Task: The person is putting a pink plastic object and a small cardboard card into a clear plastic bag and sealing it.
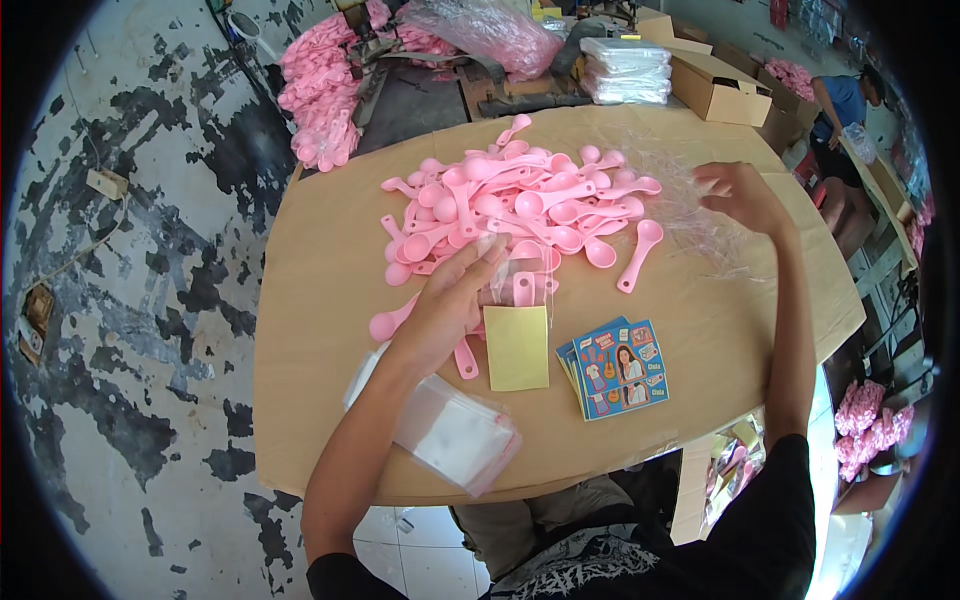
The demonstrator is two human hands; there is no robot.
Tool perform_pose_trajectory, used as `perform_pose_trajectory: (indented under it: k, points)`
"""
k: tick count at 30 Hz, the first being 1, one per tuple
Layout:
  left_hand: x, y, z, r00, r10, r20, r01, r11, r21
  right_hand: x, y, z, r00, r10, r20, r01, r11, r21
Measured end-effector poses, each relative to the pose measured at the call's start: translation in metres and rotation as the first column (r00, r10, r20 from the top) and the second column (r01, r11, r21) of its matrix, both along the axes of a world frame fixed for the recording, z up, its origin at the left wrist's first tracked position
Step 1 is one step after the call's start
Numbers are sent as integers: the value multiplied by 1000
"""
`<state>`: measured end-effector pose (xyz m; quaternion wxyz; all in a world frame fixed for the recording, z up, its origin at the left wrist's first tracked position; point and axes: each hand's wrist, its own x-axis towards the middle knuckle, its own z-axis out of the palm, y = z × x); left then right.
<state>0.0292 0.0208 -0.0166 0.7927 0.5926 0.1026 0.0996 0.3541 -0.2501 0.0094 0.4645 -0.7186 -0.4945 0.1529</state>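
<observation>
We saw glossy pink plastic spoons heaped centre-frame on the brown cardboard tabletop; the left hand pinched a clear crinkly bag, the right hand spread loosely over thin film, above a flaking floor.

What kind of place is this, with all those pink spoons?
Probably a small packing workshop. A heap of pink spoons lies on a cardboard-covered table, with clear bags stacked beside it and cardboard boxes behind.

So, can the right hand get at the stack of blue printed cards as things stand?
Probably yes. The stack of blue printed cards lies uncovered on the cardboard tabletop, with nothing on top of it. The right hand touches clear plastic film farther back, so it must first draw back.
</observation>
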Motion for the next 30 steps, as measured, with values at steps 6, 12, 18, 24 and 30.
perform_pose_trajectory:
  k: [6, 12, 18, 24, 30]
  points:
    - [-1, 7, -7, 993, -103, -55, 105, 994, 30, -8, 7, 15, 796, -519, 312, 442, 850, 287]
    - [-9, -5, 3, 993, -50, 110, 50, 999, -6, -171, 92, -8, 984, 180, -18, -177, 979, 97]
    - [-4, -6, -5, 989, -18, 147, -11, 982, 190, -195, 106, -24, 960, 185, -211, -142, 969, 204]
    - [-5, -14, -7, 977, 130, 171, -160, 972, 174, -183, 106, -27, 958, 172, -231, -113, 961, 251]
    - [-10, -16, -2, 967, 112, 228, -164, 961, 221, -191, 100, -15, 927, 166, -336, -105, 976, 193]
